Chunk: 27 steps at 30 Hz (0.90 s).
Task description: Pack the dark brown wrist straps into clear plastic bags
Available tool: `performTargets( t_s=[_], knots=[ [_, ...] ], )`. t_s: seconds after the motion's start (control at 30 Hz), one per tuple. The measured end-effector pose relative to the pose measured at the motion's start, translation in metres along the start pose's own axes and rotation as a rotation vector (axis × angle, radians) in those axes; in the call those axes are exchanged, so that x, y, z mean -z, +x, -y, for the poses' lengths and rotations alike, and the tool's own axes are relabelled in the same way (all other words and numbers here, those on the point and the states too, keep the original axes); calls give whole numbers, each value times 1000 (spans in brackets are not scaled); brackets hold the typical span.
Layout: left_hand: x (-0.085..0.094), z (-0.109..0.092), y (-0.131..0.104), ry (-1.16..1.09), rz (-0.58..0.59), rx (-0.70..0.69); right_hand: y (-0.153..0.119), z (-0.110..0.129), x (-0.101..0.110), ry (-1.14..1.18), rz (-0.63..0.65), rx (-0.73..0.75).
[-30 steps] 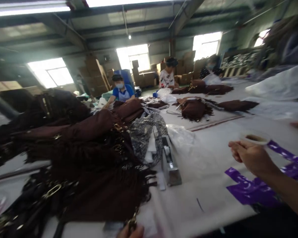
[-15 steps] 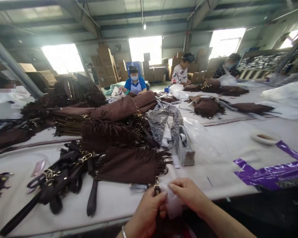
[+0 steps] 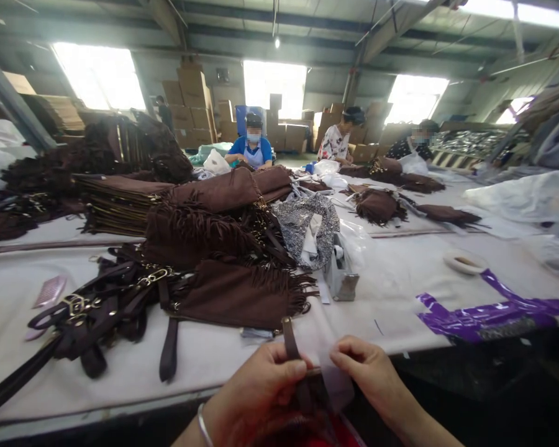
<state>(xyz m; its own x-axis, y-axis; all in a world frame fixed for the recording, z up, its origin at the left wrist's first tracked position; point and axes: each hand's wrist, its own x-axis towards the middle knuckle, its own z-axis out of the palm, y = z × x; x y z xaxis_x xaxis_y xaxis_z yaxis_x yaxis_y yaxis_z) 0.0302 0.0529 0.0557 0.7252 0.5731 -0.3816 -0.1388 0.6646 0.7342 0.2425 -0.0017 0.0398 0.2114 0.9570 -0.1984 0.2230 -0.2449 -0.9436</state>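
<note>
Left grip point(image 3: 257, 386): strap point(image 3: 290, 340) (near table edge point(image 3: 121, 407))

One left hand point(image 3: 274, 379) at six o'clock, one right hand point(image 3: 370, 369) at five. One strap point(image 3: 289, 340) at six, one translucent sheet point(image 3: 338, 382) near five. One bracelet point(image 3: 205, 427) at seven. One comb point(image 3: 50, 291) between eight and nine. One tape dispenser point(image 3: 342, 282) at four, one tape roll point(image 3: 464, 268) at three. Three people point(image 3: 250, 149) from eleven to two. Heaped straps point(image 3: 90, 338) at eight: too tangled to count.

Brown strap point(image 3: 290, 340), partly hidden
The left hand point(image 3: 263, 385) covers it; below the grip, I see forearms point(image 3: 422, 423) cut off.
</note>
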Motion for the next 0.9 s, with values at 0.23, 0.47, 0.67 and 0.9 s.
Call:
performTargets(
  t_s=[0.23,0.47,0.67,0.9],
  knots=[
    [-10,-14,26,100,-281,-193,-12,0,-13,-124,3,10],
    [-6,-2,28,276,-361,-262,-13,-6,-13,-38,35,-40],
    [-6,-2,22,316,-327,-271,-14,-6,-16,43,62,-87],
    [-5,-1,16,298,-310,-246,-18,-4,-17,92,60,-137]
  ],
)
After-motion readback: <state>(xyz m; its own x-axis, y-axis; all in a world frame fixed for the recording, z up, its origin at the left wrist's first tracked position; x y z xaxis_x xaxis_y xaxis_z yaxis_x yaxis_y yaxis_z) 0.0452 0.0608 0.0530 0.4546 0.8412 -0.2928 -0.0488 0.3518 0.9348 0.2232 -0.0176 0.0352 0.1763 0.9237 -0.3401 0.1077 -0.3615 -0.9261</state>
